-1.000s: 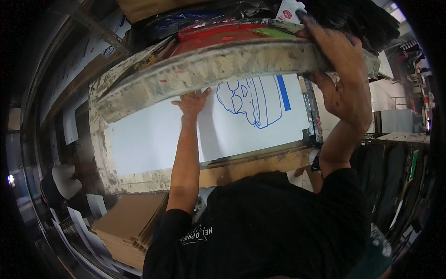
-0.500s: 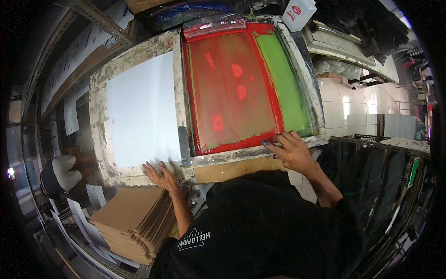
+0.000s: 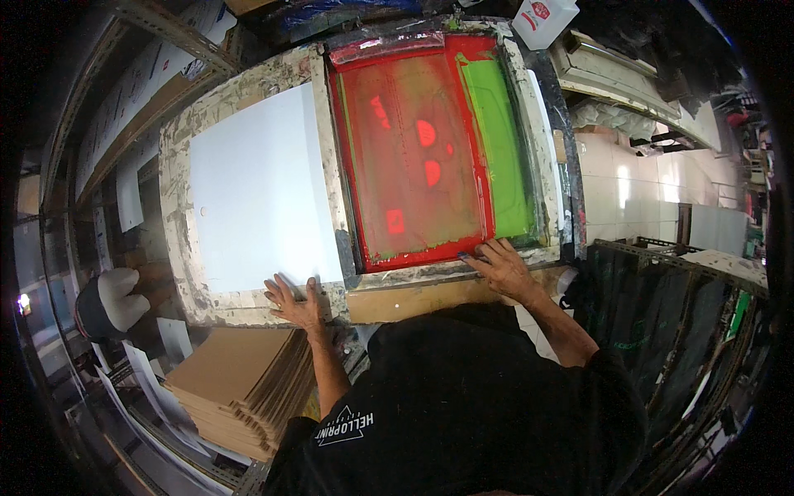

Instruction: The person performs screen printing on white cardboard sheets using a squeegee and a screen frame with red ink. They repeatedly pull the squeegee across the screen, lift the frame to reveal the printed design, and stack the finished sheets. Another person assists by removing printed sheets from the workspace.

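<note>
A printing screen (image 3: 422, 157) with red and green mesh lies flat in its paint-crusted frame on the table. My right hand (image 3: 500, 269) rests spread on the frame's near edge, fingertips on the red border. A white sheet (image 3: 256, 190) lies on the worn board to the left of the screen. My left hand (image 3: 296, 302) lies flat, fingers apart, on the board's near rim at the sheet's lower corner. Neither hand holds anything.
A stack of brown cardboard sheets (image 3: 236, 388) stands below the table at lower left. A white carton (image 3: 542, 18) sits beyond the screen's far right corner. Dark racks (image 3: 662, 331) stand at the right, shelving (image 3: 124, 107) at the left.
One second ago the screen frame was raised in my right hand over a blue-printed sheet. It has come down flat; my hands have moved to the near edge.
</note>
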A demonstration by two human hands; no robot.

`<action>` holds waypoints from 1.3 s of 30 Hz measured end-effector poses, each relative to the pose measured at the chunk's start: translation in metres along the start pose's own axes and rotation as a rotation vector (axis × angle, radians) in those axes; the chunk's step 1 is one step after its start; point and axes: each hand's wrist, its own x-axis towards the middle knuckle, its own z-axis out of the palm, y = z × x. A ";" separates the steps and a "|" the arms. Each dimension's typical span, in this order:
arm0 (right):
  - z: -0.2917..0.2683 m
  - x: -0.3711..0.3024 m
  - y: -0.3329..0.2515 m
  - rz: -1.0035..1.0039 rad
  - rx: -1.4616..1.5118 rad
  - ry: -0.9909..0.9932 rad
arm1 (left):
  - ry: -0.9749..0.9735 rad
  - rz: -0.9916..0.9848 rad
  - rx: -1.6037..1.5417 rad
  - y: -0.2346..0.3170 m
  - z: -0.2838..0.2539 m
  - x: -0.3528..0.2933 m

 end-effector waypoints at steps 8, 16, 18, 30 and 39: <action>-0.004 0.001 -0.001 -0.014 -0.007 0.021 | -0.046 0.003 0.082 0.001 -0.002 0.001; -0.003 0.003 -0.001 0.001 0.015 0.021 | -0.050 -0.009 0.059 0.001 -0.003 0.001; -0.003 0.003 -0.001 0.006 0.019 0.031 | -0.057 -0.016 0.053 0.005 -0.003 0.001; -0.008 0.007 -0.002 0.025 0.024 0.033 | -0.095 -0.036 0.028 0.011 -0.009 0.002; -0.009 0.007 -0.003 0.023 0.017 0.015 | -0.001 0.005 -0.070 0.011 -0.009 -0.001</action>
